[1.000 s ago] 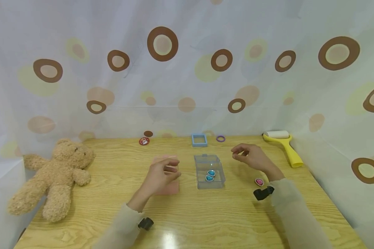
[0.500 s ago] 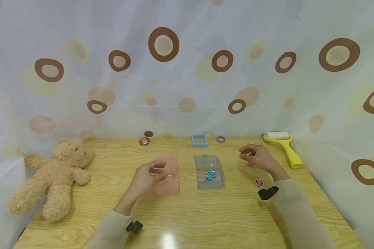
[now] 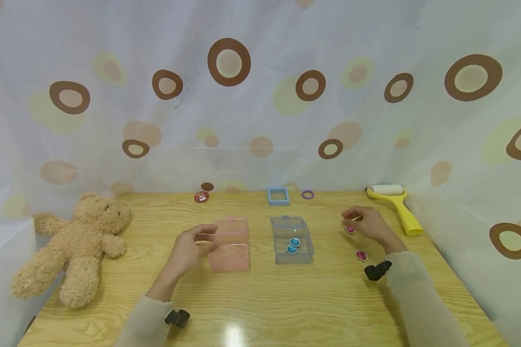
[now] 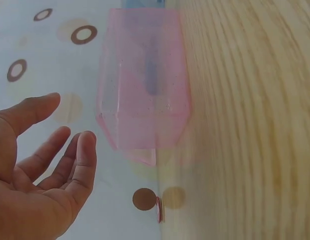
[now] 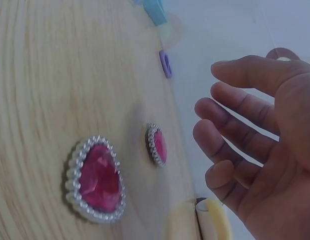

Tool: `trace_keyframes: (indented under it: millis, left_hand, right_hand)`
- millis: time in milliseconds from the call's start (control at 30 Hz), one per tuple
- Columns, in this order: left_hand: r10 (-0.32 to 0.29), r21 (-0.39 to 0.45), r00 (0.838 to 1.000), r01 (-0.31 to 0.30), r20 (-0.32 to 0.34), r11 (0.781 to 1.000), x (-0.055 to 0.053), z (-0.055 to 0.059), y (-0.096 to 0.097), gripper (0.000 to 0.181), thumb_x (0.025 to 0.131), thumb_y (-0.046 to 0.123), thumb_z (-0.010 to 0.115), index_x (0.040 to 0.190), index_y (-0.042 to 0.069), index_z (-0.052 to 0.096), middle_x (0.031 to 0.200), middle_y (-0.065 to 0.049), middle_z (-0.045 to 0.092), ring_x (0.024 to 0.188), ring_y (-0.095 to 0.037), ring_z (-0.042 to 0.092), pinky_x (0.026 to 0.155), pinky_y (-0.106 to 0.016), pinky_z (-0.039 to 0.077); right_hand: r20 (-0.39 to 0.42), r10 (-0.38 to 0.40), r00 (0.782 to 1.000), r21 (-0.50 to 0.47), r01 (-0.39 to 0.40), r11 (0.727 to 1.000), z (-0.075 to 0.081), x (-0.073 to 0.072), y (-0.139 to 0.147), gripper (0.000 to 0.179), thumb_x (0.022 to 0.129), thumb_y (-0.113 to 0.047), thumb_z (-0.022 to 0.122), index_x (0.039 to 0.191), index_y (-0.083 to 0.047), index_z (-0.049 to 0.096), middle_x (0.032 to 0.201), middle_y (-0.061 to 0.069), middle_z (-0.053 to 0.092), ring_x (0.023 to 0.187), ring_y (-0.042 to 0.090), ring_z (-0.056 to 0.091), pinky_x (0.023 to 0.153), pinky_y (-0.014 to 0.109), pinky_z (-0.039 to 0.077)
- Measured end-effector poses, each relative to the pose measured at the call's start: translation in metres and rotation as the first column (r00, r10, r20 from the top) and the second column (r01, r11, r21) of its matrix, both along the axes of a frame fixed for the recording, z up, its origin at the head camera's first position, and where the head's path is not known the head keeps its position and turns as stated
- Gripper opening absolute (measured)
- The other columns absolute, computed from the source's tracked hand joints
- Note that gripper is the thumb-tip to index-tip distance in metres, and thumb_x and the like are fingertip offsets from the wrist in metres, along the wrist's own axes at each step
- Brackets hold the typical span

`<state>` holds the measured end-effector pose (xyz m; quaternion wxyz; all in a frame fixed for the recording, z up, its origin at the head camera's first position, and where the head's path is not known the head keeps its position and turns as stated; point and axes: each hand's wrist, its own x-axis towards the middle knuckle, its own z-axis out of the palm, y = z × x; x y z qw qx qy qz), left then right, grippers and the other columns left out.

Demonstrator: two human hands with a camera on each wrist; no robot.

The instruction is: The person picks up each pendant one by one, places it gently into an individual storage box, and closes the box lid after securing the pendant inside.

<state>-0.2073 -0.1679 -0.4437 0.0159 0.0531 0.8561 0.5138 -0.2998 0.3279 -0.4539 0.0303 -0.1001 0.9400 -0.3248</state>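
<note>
My left hand point(image 3: 190, 249) hovers at the left side of a pink see-through box point(image 3: 229, 258), fingers loosely bent with nothing between them. In the left wrist view the thumb and fingers stand apart beside the pink box point(image 4: 144, 100). My right hand point(image 3: 368, 225) hangs over the farther of two pink gems point(image 3: 350, 230), partly covering it. The nearer pink gem point(image 3: 361, 255) lies below that hand. Both gems have silvery beaded rims, and the right wrist view shows the right hand point(image 5: 275, 145) relaxed and holding nothing. A bluish clear box point(image 3: 301, 259) stands lid up, holding two blue gems point(image 3: 293, 246).
Along the back lie a red patterned disc point(image 3: 201, 196), a light blue square frame point(image 3: 278, 203) and a purple ring point(image 3: 308, 194). A yellow-handled lint roller point(image 3: 401, 209) is at the back right. A teddy bear point(image 3: 80, 246) lies at the left edge.
My left hand has drawn left and toward me, uncovering the pink box. My right hand has shifted right, away from the bluish box, and the farther pink gem has come into sight.
</note>
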Motion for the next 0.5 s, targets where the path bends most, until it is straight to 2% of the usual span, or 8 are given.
trace_keyframes:
  millis: [267,500]
  left_hand:
    - [-0.042,-0.032,0.999,0.042,0.011,0.999,0.002,-0.004,-0.006,0.049,0.091,0.021,0.074,0.137,0.013,0.059,0.14,-0.015,0.058,0.121,-0.033,0.06,0.088,-0.042,0.057]
    - [-0.091,-0.025,0.993,0.093,0.073,0.995,0.004,-0.005,-0.008,0.059,0.089,0.018,0.076,0.143,0.011,0.053,0.148,-0.013,0.049,0.125,-0.033,0.055,0.085,-0.039,0.056]
  right_hand:
    - [0.057,-0.03,0.998,0.017,0.029,0.999,-0.01,-0.003,0.01,0.038,0.098,-0.032,0.064,0.126,-0.006,0.064,0.123,0.018,0.067,0.101,0.028,0.068,0.082,0.041,0.054]
    - [0.092,-0.037,0.995,0.037,0.034,0.999,-0.017,-0.006,0.016,0.038,0.097,-0.034,0.066,0.124,-0.008,0.065,0.126,0.017,0.066,0.11,0.033,0.063,0.086,0.044,0.054]
